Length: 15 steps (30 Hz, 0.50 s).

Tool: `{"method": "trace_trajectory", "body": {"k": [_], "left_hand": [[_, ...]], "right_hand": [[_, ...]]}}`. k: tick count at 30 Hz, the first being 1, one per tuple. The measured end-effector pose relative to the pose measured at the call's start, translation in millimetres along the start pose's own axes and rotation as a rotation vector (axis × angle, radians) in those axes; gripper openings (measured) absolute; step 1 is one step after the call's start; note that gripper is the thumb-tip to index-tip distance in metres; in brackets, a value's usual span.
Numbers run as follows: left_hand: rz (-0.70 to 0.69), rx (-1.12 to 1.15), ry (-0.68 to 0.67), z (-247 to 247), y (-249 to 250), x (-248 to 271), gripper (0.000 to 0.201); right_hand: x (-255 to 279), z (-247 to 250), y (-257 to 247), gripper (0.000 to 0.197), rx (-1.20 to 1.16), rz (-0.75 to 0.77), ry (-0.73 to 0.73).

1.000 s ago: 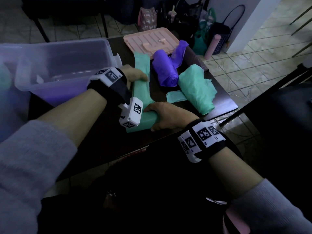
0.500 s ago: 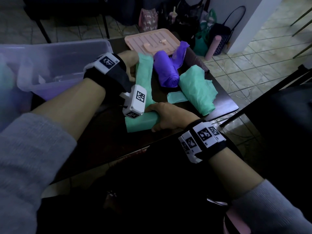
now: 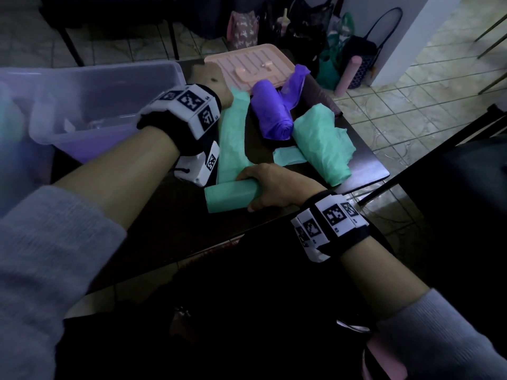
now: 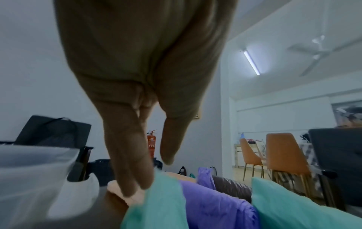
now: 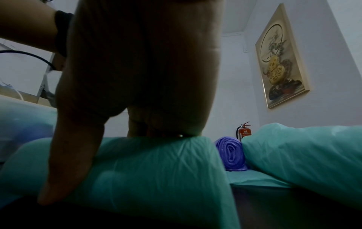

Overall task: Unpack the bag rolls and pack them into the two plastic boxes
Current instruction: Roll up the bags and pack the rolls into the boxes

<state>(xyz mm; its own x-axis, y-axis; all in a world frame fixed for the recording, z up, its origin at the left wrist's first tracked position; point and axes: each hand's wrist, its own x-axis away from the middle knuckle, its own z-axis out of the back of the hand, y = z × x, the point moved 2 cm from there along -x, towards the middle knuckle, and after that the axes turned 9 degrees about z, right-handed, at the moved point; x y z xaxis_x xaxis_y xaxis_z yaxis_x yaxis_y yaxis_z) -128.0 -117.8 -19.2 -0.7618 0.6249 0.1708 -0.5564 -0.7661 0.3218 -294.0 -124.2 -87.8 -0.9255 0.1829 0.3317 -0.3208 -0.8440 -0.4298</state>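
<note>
Green roll (image 3: 230, 195) sits on the table's near edge, right hand (image 3: 274, 187) wrapped round it. Left hand (image 3: 211, 83), fingers straight, has slid up the unrolled strip (image 3: 233, 133), so it's still unrolling, nothing boxed.

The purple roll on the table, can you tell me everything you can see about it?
The purple roll looks like thin, shiny, crinkly plastic bags wound into a fat tube. It lies on its side on the dark table. Its near end shows the layers spiralling inward. At the far end a loose purple flap sticks up by the pink lid. A green bundle sits close beside it on the right. Neither hand touches it.
</note>
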Motion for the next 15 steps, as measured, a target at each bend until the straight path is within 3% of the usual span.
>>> {"method": "trace_trajectory", "body": {"k": [1, 3, 6, 10, 15], "left_hand": [[-0.041, -0.007, 0.039, 1, 2, 0, 0.009], [-0.107, 0.023, 0.067, -2, 9, -1, 0.023], [-0.119, -0.057, -0.144, -14, 7, 11, 0.034], [-0.235, -0.271, -0.428, -42, -10, 18, 0.038], [-0.257, -0.349, -0.425, -69, -28, 16, 0.068]], "right_hand": [[0, 0, 0, 0.067, -0.002, -0.002, -0.002], [0, 0, 0, 0.067, -0.005, -0.003, -0.009], [1, 1, 0, 0.067, -0.004, 0.000, -0.012], [0, 1, -1, 0.068, 0.005, 0.005, -0.003], [-2, 1, -1, 0.071, 0.024, -0.001, -0.013]]}}
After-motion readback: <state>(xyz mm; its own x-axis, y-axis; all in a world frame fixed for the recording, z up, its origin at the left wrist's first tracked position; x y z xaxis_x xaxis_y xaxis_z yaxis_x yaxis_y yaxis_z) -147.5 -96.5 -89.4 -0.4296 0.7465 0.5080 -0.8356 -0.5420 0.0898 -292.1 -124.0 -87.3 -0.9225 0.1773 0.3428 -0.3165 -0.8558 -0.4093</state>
